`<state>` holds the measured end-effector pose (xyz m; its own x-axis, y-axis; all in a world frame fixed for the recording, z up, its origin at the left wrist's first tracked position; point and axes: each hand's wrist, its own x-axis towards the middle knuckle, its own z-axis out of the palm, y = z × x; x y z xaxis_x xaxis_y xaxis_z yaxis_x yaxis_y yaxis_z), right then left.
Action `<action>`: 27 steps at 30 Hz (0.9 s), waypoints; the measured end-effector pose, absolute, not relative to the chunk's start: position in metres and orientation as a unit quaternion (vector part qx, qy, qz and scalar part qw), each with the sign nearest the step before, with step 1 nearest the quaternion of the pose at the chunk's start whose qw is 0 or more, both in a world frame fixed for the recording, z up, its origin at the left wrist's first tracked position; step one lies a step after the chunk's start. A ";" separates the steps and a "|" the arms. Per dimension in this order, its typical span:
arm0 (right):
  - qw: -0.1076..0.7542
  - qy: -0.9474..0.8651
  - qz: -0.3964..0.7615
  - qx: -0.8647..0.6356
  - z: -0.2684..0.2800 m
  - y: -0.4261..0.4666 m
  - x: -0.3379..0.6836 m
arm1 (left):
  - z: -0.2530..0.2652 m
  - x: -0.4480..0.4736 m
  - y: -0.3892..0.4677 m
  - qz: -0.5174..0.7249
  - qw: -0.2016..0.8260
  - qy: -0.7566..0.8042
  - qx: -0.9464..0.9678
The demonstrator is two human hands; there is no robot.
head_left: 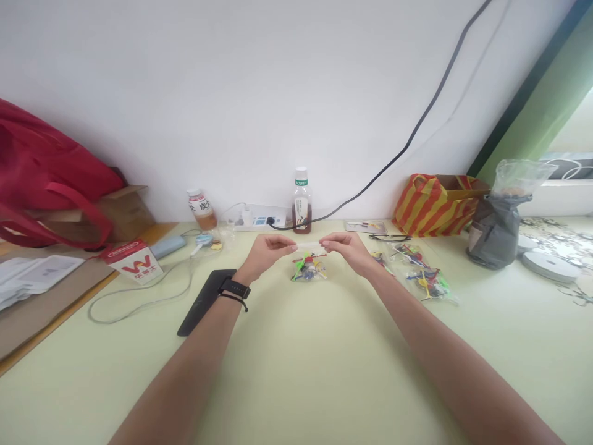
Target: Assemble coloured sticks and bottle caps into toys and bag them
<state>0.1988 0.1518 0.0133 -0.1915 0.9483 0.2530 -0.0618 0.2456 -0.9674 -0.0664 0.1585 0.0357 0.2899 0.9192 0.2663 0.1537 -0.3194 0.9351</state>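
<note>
Both hands pinch the top edge of a small clear plastic bag (pixel 309 269) at the middle of the table. Small plastic pieces in green, red, yellow, blue and white fill its lower part. On the top left corner is my left hand (pixel 269 252), closed, with a dark watch (pixel 235 288) on the wrist. My right hand (pixel 346 248) is closed on the opposite corner. A whitish strip of the bag's top stretches between the fingertips. Right of my right hand lie similar filled bags (pixel 428 282), one partly hidden by the wrist.
A tea bottle (pixel 302 207) and a power strip (pixel 262 217) stand by the wall. Beside my left forearm lies a black phone (pixel 204 303). A black cable (pixel 412 136) hangs across the wall. A striped bag (pixel 430 207) and grey bag (pixel 495 235) are at right.
</note>
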 end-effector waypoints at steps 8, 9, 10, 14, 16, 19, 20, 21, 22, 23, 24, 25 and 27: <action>0.508 -0.632 0.451 -0.372 0.014 0.149 0.192 | 0.032 -0.066 0.165 0.417 0.369 0.394 0.731; 0.511 -0.633 0.451 -0.367 0.013 0.149 0.191 | 0.032 -0.066 0.165 0.422 0.376 0.391 0.726; 0.516 -0.630 0.453 -0.364 0.013 0.149 0.191 | 0.031 -0.066 0.165 0.427 0.387 0.390 0.718; 0.525 -0.623 0.451 -0.365 0.012 0.149 0.193 | 0.031 -0.067 0.161 0.441 0.423 0.399 0.684; 0.524 -0.628 0.448 -0.361 0.012 0.149 0.194 | 0.031 -0.067 0.159 0.441 0.426 0.403 0.679; 0.517 -0.631 0.446 -0.367 0.012 0.148 0.196 | 0.030 -0.066 0.158 0.435 0.422 0.406 0.684; 0.512 -0.633 0.448 -0.370 0.012 0.148 0.196 | 0.030 -0.065 0.158 0.434 0.420 0.406 0.686; 0.505 -0.636 0.451 -0.370 0.013 0.147 0.196 | 0.029 -0.065 0.159 0.433 0.418 0.406 0.688; 0.499 -0.639 0.455 -0.368 0.013 0.147 0.196 | 0.029 -0.065 0.160 0.433 0.415 0.405 0.691; 0.494 -0.642 0.459 -0.365 0.014 0.147 0.195 | 0.029 -0.065 0.161 0.429 0.410 0.402 0.697; 0.488 -0.646 0.460 -0.364 0.014 0.147 0.195 | 0.030 -0.065 0.162 0.423 0.404 0.399 0.706; 0.481 -0.653 0.457 -0.365 0.015 0.147 0.195 | 0.031 -0.065 0.162 0.412 0.392 0.395 0.721; 0.461 -0.680 0.433 -0.371 0.018 0.147 0.195 | 0.034 -0.065 0.163 0.382 0.352 0.387 0.762</action>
<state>0.1946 0.1472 0.0175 -0.2983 0.9042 0.3055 0.1057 0.3494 -0.9310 -0.0653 0.1627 0.0341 0.4079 0.8591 0.3090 0.3209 -0.4517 0.8324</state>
